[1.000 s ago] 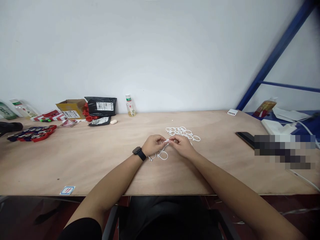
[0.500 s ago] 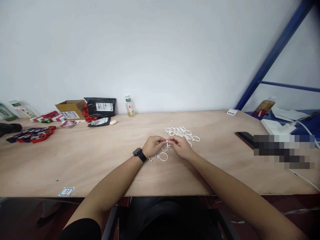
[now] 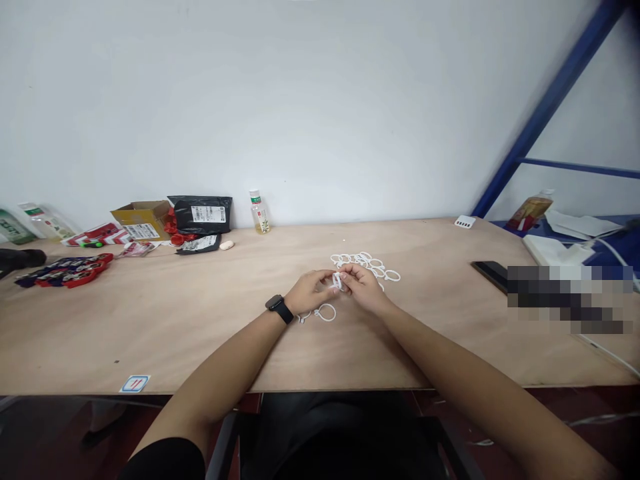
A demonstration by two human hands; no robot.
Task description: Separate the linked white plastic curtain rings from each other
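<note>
In the head view a white plastic ring (image 3: 337, 281) is held up between my two hands, just above the table. My right hand (image 3: 364, 289) pinches it between thumb and fingers. On its other side, my left hand (image 3: 309, 291) has the thumb and index fingertips at the ring's edge, curved around it. Part of the ring is hidden by the fingers. A loose white ring with a small tab (image 3: 327, 313) lies below the hands, and another ring (image 3: 303, 318) is partly covered by my left hand. Beyond my right hand, several more rings (image 3: 376, 265) lie in an overlapping cluster.
On the wooden table (image 3: 200, 347), a drink bottle (image 3: 259, 213), black packages (image 3: 203, 215) and an opened cardboard box (image 3: 144, 221) stand along the wall. Red-and-blue items (image 3: 75, 270) lie left. A phone (image 3: 493, 275) and white charger (image 3: 465, 222) are at right.
The fingertips were together on a small white part; now they are farther apart and the ring shows between them. My left thumb has moved down. The loose rings stay put.
</note>
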